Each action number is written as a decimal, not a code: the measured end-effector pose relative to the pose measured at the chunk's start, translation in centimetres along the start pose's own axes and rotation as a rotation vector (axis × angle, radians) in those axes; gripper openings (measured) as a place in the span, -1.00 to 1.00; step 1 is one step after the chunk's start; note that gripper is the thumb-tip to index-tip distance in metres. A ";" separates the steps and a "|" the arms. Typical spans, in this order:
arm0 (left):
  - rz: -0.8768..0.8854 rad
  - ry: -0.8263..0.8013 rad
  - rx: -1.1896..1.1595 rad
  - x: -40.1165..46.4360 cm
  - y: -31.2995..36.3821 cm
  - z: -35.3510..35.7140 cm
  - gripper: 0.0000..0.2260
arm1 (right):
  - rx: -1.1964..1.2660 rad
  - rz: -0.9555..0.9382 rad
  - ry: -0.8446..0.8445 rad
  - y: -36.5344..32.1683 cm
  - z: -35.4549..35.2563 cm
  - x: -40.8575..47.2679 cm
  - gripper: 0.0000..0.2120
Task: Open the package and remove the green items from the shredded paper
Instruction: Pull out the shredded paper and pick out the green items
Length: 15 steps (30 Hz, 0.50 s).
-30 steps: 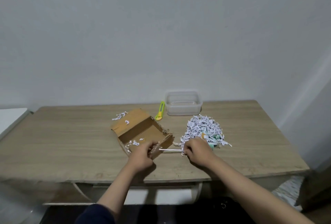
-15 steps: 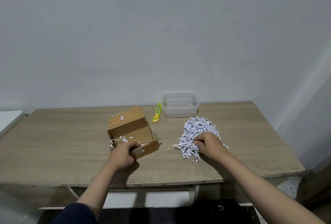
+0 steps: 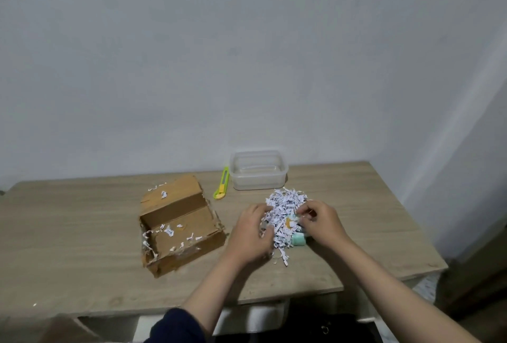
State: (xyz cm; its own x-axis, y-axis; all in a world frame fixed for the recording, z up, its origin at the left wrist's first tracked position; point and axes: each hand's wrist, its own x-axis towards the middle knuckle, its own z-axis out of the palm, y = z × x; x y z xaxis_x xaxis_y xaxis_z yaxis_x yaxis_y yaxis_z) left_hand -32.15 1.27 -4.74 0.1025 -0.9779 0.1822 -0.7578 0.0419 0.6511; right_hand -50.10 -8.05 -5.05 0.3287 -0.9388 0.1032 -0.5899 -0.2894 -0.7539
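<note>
The cardboard box (image 3: 179,229) lies open, so the step is sorting. Both hands dig in the shredded paper (image 3: 284,215): left hand (image 3: 251,233) loosely curled, right hand (image 3: 319,222) pinching shreds. 1 green item (image 3: 298,239) shows just under the right hand. Next: pick it out. The table (image 3: 370,219) has free room right of this hand, before its edge.

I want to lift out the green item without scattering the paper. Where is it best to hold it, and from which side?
Probably at the bare end of the green item, which sticks out of the shredded paper at the pile's near right edge. Come from the near side with the right hand, whose fingers are closest. Its far end is buried, so a grip there would drag paper.
</note>
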 end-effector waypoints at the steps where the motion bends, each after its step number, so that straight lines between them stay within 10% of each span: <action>1: 0.021 -0.038 0.010 0.6 0.3 1.0 -0.59 | -0.022 -0.013 -0.017 0.3 -0.2 0.2 -0.82; 8: -0.130 -0.296 0.246 3.2 -1.3 6.1 -0.48 | -0.118 -0.021 -0.128 3.4 0.1 1.1 -0.70; 15: -0.223 -0.174 0.282 1.2 -5.2 5.1 -0.56 | -0.112 0.057 -0.068 6.2 -1.9 0.4 -0.87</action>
State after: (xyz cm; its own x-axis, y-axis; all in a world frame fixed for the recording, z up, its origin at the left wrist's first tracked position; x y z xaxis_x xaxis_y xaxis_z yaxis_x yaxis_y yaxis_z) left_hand -31.36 -1.12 -11.65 0.1925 -0.9777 -0.0842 -0.8790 -0.2100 0.4281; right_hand -54.97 -10.57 -8.45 0.3395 -0.9405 0.0150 -0.6867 -0.2587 -0.6794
